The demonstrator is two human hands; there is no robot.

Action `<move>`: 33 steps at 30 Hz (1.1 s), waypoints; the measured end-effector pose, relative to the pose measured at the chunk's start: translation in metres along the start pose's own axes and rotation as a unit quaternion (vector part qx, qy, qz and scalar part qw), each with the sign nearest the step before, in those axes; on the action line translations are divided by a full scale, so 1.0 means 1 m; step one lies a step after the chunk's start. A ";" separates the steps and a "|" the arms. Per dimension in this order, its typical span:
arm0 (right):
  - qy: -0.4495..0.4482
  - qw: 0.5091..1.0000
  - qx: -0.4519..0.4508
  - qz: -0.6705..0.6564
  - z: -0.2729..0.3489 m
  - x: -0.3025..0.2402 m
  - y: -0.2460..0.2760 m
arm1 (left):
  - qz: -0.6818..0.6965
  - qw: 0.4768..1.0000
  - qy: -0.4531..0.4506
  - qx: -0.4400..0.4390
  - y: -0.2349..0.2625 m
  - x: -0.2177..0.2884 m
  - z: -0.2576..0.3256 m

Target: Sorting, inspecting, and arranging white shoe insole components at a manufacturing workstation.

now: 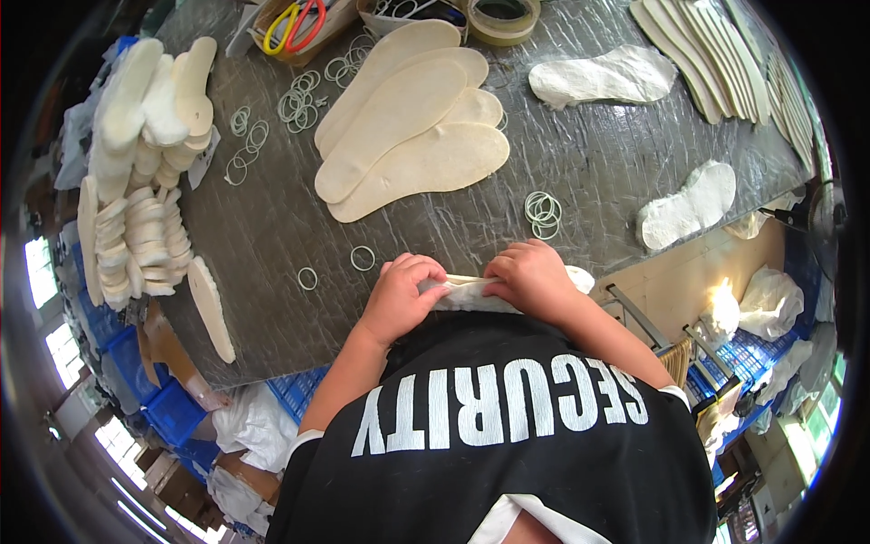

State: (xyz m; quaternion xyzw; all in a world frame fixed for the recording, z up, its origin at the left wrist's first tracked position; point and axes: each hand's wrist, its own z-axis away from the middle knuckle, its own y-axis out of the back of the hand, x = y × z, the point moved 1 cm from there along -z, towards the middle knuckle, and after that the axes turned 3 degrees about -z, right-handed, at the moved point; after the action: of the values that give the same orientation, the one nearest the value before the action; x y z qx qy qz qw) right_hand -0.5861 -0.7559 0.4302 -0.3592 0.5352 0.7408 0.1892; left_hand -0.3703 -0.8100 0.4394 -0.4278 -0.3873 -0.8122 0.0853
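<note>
At the near edge of the table, against my shirt, I hold a white fuzzy insole (471,296) edge-on with both hands. My left hand (405,288) pinches its upper edge, thumb and fingers closed on it. My right hand (527,276) grips the same edge a little to the right, fingers bent over it. A pale strip shows along the top between the hands. The insole's right end sticks out past my right hand, and its lower side is partly hidden. Just beyond my hands lie pale rubber bands (543,215), some loose and some bunched.
Flat cream insoles (412,172) lie fanned mid-table. Stacks of fleecy insoles (145,227) stand left, and more insole rows (702,59) lie far right. Two white insoles (603,75) rest at right. Scissors (294,25) and a tape roll (503,18) are at the back.
</note>
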 end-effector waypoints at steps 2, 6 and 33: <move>0.013 1.000 -0.008 -0.010 0.000 -0.001 0.000 | -0.001 1.000 0.004 -0.010 0.002 0.002 0.001; -0.013 1.000 -0.020 0.007 -0.001 -0.001 0.001 | -0.052 0.998 -0.020 -0.009 0.001 0.010 0.001; 0.004 0.999 0.006 -0.032 -0.018 -0.007 -0.005 | 0.161 0.977 0.053 0.128 -0.002 0.000 0.007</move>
State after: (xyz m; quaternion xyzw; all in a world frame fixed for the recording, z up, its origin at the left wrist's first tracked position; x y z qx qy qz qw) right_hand -0.5725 -0.7703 0.4288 -0.3782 0.5289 0.7294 0.2127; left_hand -0.3666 -0.8039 0.4405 -0.4263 -0.4094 -0.7530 0.2892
